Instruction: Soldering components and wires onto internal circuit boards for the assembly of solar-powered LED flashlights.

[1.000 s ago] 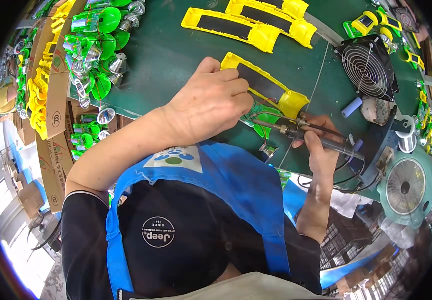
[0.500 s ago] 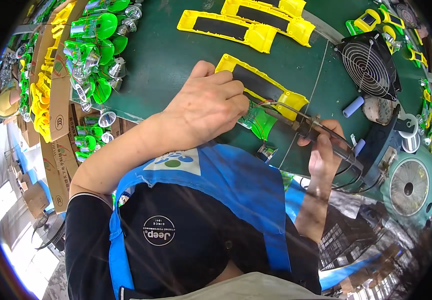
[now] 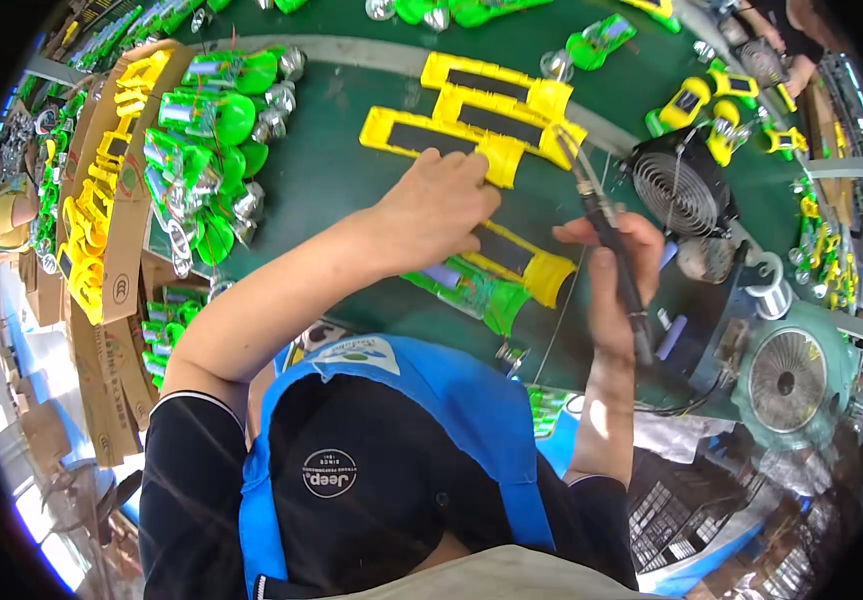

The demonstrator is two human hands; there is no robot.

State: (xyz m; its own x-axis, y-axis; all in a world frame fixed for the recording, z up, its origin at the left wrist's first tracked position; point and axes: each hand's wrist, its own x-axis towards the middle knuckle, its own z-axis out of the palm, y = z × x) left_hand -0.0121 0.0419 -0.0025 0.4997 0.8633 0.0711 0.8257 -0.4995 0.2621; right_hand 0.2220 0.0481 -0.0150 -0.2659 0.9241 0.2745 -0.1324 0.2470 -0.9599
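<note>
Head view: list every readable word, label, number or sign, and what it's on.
Wording not copied, only placement:
Black shirt: round white emblem with lettering, upside down.
Blue apron: white patch, blue-green print, any lettering too small.
Upper cardboard box: round dark mark.
Lower cardboard box: characters, too small.

Short-sleeved shirt [image 3: 392, 530], black; pale piping [image 3: 208, 396] at sleeve hem; round white chest emblem [image 3: 330, 473]; dark button [image 3: 442, 499]. Bib apron [image 3: 452, 390], blue, with shoulder straps [image 3: 263, 530]; white patch [image 3: 362, 354], blue-green motif.

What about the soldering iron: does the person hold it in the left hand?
No, the right hand holds the soldering iron by its dark handle.
</note>
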